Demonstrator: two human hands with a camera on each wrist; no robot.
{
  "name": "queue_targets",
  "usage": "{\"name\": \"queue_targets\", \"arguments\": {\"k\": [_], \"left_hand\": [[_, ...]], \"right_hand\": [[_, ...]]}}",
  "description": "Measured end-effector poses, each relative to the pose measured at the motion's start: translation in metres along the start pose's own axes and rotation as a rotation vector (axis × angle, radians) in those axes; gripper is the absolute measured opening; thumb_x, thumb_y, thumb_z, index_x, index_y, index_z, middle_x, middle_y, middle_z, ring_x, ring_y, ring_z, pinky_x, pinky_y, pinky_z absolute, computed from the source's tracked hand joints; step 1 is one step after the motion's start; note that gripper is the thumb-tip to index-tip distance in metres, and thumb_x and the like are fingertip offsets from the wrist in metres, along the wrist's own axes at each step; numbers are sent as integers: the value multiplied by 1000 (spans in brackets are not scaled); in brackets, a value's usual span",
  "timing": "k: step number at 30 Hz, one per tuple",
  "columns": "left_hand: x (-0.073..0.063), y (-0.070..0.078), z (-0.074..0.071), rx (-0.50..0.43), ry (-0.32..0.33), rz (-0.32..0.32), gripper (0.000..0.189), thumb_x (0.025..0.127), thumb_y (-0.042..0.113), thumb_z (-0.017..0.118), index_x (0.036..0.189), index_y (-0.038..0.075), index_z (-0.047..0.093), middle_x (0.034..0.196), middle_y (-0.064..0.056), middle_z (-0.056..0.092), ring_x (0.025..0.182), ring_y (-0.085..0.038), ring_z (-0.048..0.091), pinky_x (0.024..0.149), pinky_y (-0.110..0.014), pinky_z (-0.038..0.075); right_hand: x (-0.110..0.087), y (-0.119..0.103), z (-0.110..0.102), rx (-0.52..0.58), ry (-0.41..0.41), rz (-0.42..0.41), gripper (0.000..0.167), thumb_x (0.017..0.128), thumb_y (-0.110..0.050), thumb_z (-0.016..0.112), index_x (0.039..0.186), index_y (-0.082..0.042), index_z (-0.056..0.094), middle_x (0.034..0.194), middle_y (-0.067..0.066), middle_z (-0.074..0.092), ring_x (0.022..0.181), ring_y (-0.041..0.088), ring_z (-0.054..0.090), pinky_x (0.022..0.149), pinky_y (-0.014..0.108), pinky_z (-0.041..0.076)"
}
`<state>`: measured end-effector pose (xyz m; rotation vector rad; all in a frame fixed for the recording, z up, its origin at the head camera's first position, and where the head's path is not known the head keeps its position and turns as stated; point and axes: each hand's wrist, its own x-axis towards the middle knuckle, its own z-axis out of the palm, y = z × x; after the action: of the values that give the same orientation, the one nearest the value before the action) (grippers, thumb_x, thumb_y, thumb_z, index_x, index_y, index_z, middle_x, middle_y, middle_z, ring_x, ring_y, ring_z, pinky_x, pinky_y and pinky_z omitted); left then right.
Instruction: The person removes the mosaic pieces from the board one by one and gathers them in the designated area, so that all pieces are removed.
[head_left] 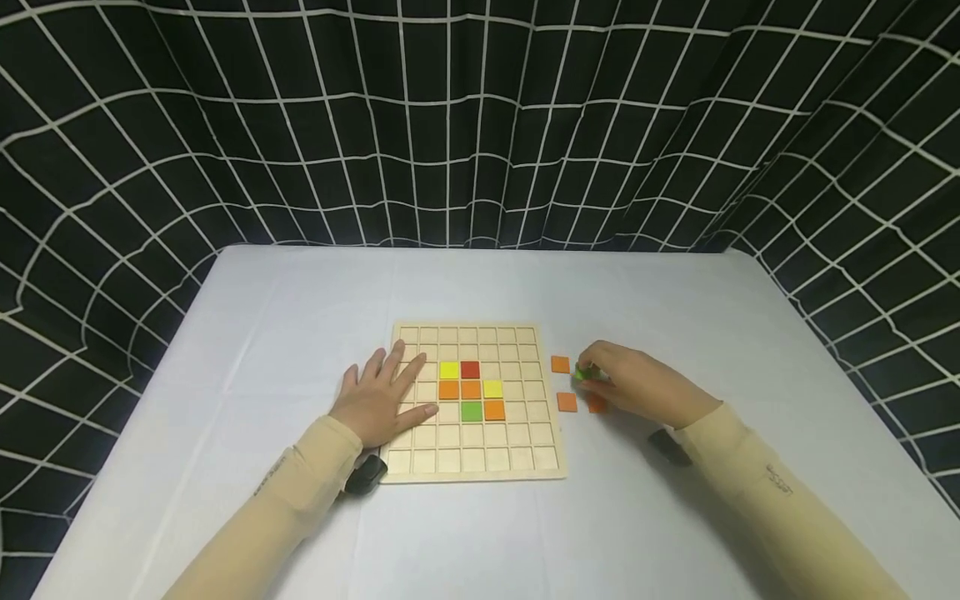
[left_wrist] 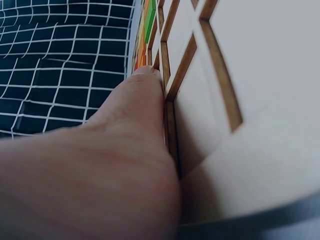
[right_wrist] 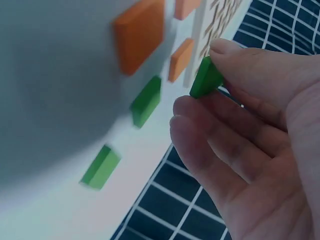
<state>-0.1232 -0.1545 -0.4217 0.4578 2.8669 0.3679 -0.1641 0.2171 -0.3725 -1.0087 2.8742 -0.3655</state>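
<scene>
My left hand point(head_left: 375, 408) lies with fingers spread over the left side of a wooden grid board point(head_left: 517, 457). Its thumb point(left_wrist: 135, 95) rests along the board in the left wrist view. Just right of the board, my right hand point(head_left: 633, 383) pinches a small green square tile point(right_wrist: 206, 77) between thumb and fingertips, tilted on edge and held off the table. Two more green tiles, one nearer point(right_wrist: 146, 101) and one farther out point(right_wrist: 101, 167), lie on the table beside that hand. Orange tiles point(head_left: 560, 364) lie between the board and the hand, one point(head_left: 597, 403) partly under it.
Seated in the board's middle squares are several tiles: yellow point(head_left: 448, 370), red point(head_left: 469, 369), orange point(head_left: 470, 389) and green point(head_left: 471, 411). A white cloth point(head_left: 300, 292) covers the table. Black curtain with a white grid point(head_left: 465, 125) hangs behind and at both sides.
</scene>
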Motion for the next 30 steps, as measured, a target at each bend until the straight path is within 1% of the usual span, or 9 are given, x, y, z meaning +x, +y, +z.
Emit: {"name": "queue_targets", "arguments": {"k": [4,8,11,15,19,23,27,30], "left_hand": [[0,-1,1,-12,1,-1,81,91,69,37,155,25,13,162,-12,1,146,-41,9,110,-67,11],[0,0,2,-16,3,2,81,91,69,37,155,25,13,162,-12,1,146,-41,9,110,-67,12],[0,0,2,-8,8,4,80,92,68,38,155,25,14,161,-12,2,145,-41,11,110,-67,13],[-1,1,-2,-3,14,10,79,93,64,42,155,22,18,161,-15,5,144,-43,13,109,-68,15],[-3,4,-7,1,11,9,78,93,61,45,154,19,20,160,-17,8,144,-44,15,108,-68,16],[-4,6,-10,-1,-7,0,77,94,61,44,154,20,19,161,-16,7,144,-43,14,109,-68,15],[-4,6,-9,-8,-7,1,77,93,61,44,154,20,19,161,-16,7,144,-43,13,109,-68,15],[-2,3,-5,-13,1,3,79,93,63,43,155,21,18,161,-15,5,144,-43,12,109,-68,14]], "right_hand": [[-14,7,2,-53,37,-29,20,79,-9,77,93,-15,63,88,-11,60,85,6,59,77,28,53],[-29,15,1,-86,22,4,21,79,-9,77,95,-14,65,94,-7,65,89,11,62,80,31,54],[-40,21,0,-111,26,14,22,78,-7,78,95,-15,66,95,-6,67,90,11,63,79,31,55],[-51,27,0,-122,31,15,25,76,-6,79,94,-17,67,95,-9,68,89,7,62,79,29,55],[-56,28,1,-117,32,7,23,77,-5,77,94,-17,67,95,-8,69,88,10,63,80,31,55],[-57,27,3,-120,40,10,21,79,-4,76,94,-17,68,97,-5,70,90,13,65,81,33,54],[-58,26,5,-125,57,0,22,78,-3,76,94,-16,68,97,-5,70,91,14,65,82,33,54],[-59,27,7,-141,73,-17,23,77,-2,77,93,-16,68,97,-5,70,92,14,66,82,33,55]]}}
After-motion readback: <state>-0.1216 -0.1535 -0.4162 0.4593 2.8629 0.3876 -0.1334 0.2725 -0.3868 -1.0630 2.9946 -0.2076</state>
